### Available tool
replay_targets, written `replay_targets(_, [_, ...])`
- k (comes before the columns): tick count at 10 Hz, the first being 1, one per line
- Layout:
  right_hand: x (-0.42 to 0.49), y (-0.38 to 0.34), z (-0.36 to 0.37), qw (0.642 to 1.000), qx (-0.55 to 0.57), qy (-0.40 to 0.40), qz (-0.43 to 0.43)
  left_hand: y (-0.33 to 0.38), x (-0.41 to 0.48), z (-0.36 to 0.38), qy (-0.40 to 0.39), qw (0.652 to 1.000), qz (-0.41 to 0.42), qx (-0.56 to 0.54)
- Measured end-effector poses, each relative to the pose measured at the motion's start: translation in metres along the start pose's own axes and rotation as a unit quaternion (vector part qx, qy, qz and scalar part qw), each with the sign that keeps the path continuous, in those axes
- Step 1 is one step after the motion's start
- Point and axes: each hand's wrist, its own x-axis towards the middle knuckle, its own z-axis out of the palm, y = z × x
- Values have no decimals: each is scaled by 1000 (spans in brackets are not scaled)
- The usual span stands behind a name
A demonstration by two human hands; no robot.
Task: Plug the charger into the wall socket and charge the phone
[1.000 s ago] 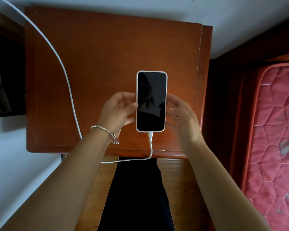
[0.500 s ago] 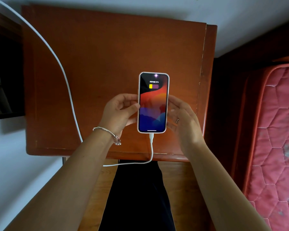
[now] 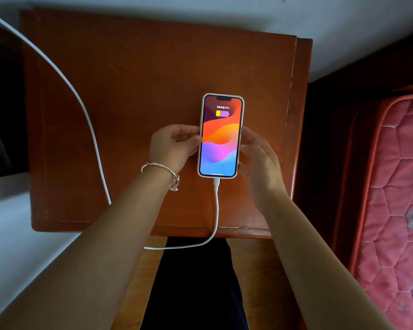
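A phone (image 3: 221, 136) in a pale case lies face up on the reddish wooden nightstand (image 3: 138, 91). Its screen is lit with a colourful wallpaper and a battery icon near the top. A white cable (image 3: 216, 210) is plugged into its bottom end, loops over the front edge, passes under my left arm and runs up to the far left out of frame. My left hand (image 3: 174, 146) touches the phone's left edge with thumb and fingers. My right hand (image 3: 258, 160) is beside the right edge, fingers spread and blurred. The charger and wall socket are not in view.
A red quilted mattress (image 3: 396, 198) lies at the right, with a dark gap between it and the nightstand. A dark opening (image 3: 3, 115) sits at the left beside a white wall. My dark trouser leg (image 3: 193, 282) is below the nightstand's front edge.
The phone's screen went from black to lit, showing a battery icon. My hands stayed beside it, with the right hand's fingers drawing slightly off the edge.
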Motion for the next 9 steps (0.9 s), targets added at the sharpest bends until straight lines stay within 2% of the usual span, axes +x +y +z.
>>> replay_targets(3, [23,-11,10,999,-8,37,-13,-4,9,8,37,999,-4,25])
replay_targets(6, [30,-9,7,997,-56,61,-8,-7,8,13,77,995,32,60])
replay_targets(7, [20,-17,6,994,-97,57,9,1,-2,11,53,997,18,43])
replay_targets(8, [2,-36,-2,992,-108,58,4,30,-17,2,44,998,42,33])
replay_targets(9, [-41,-67,-13,994,-97,49,-2,71,-48,-14,14,999,31,-37])
